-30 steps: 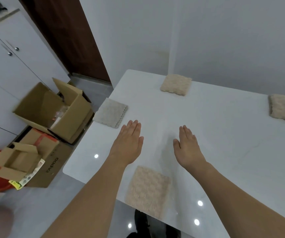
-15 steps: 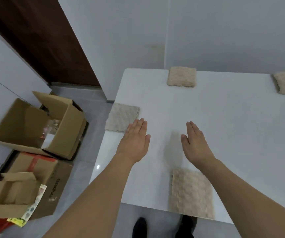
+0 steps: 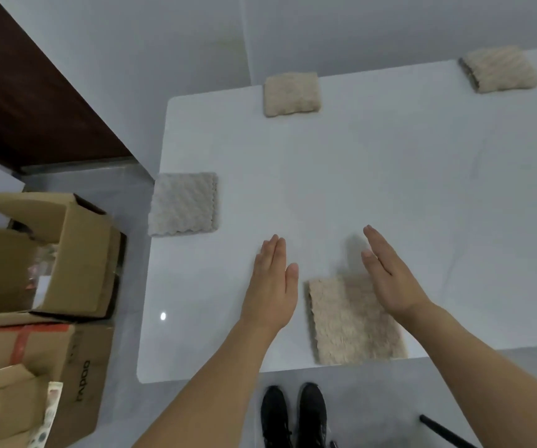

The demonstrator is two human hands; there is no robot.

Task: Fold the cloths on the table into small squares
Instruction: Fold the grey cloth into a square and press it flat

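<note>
Right hand (image 3: 390, 279) now over near beige cloth (image 3: 354, 324).

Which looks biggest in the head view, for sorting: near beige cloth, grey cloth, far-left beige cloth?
1. Near beige cloth, though it is closest to the camera.
2. Grey cloth.
3. Far-left beige cloth, farthest away.

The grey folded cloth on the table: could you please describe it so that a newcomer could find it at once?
Start at the white table and follow its left edge. There, ahead and left of the open left hand, lies the grey folded cloth, slightly overhanging that edge. The other three folded cloths are beige; it alone is pale grey.
</note>
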